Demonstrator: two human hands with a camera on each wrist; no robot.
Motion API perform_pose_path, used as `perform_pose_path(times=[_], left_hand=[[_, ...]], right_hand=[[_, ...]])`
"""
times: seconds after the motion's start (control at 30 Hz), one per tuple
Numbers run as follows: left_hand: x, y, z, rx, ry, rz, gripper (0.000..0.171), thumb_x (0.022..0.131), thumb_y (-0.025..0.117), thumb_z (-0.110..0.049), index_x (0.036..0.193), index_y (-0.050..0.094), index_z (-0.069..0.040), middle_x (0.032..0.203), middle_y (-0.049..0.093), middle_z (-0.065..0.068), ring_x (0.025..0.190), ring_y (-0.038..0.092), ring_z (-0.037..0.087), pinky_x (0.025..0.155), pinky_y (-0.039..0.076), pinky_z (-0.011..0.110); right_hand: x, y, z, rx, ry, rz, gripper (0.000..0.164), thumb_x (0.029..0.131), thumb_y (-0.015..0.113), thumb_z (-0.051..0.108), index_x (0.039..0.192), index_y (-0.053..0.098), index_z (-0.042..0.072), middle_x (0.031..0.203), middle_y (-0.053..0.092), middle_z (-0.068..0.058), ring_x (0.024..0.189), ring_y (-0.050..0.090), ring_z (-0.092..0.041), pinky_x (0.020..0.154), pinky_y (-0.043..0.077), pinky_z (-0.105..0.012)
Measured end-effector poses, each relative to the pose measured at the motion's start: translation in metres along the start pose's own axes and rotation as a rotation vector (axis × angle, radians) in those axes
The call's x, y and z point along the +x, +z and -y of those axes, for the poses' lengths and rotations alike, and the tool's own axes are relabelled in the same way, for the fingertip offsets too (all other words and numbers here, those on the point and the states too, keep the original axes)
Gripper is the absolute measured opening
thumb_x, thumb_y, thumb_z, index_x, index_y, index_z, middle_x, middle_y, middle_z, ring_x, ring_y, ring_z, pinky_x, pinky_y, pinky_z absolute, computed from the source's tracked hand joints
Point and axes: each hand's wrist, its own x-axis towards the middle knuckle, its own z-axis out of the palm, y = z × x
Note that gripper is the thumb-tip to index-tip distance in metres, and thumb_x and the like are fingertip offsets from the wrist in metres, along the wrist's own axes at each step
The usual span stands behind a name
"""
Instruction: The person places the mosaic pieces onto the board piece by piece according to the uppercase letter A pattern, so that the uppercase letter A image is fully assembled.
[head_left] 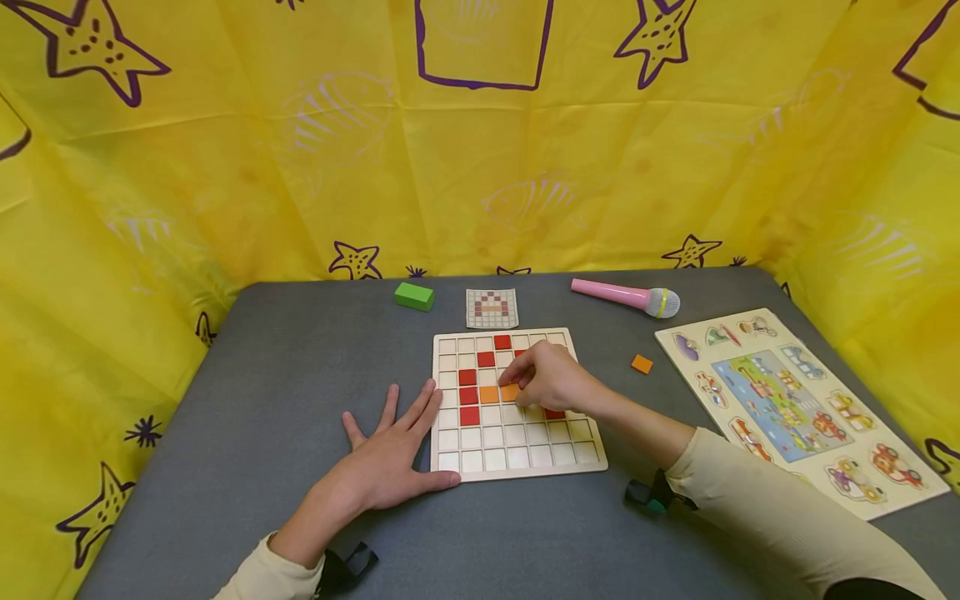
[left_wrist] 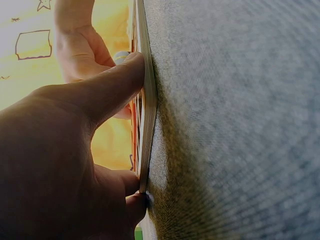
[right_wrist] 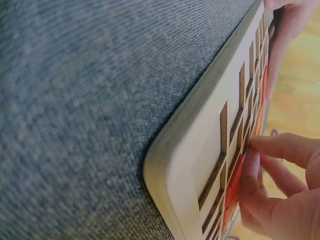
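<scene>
A square wooden grid board (head_left: 492,437) lies on the table, with several red tiles (head_left: 468,415) and an orange tile (head_left: 488,395) in its cells. Over the board's middle, my right hand (head_left: 553,379) pinches another orange tile (head_left: 510,392), which lies at the cell right of the first one. The right wrist view shows thumb and fingertips down at the board's surface, partly hiding what is between them. Fingers spread, my left hand (head_left: 388,465) rests against the board's left edge, its thumb (left_wrist: 122,75) at the near left corner.
Beyond the board lies a pattern card (head_left: 492,308), with a green block (head_left: 414,297) to its left. A pink toy microphone (head_left: 626,297), a loose orange tile (head_left: 642,364) and a picture puzzle board (head_left: 686,333) are on the right. Yellow cloth (head_left: 450,183) surrounds the table.
</scene>
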Motion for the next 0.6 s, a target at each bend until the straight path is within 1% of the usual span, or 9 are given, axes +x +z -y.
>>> perform_pose_path(times=[0.33,0.6], left_hand=[[-0.0004,0.0002,0.0000,-0.012,0.004,-0.004,0.117,0.081,0.067,-0.082,0.169,0.010,-0.030,0.176,-0.003,-0.010,0.160,-0.013,0.044,0.099,-0.015,0.091],[-0.0009,0.0001,0.0000,-0.012,0.001,-0.002,0.117,0.081,0.066,-0.082,0.169,0.010,-0.030,0.176,-0.003,-0.010,0.160,-0.014,0.044,0.098,-0.016,0.091]], right_hand=[[-0.0002,0.0002,0.0006,-0.014,-0.017,0.000,0.030,0.074,0.084,-0.006,0.098,0.084,0.012,0.089,0.076,-0.001,0.081,0.061,-0.016,0.070,0.051,-0.027],[0.0003,-0.0015,-0.0006,0.002,-0.027,-0.007,0.028,0.075,0.084,-0.005,0.098,0.084,0.011,0.089,0.075,-0.002,0.080,0.061,-0.016,0.069,0.052,-0.027]])
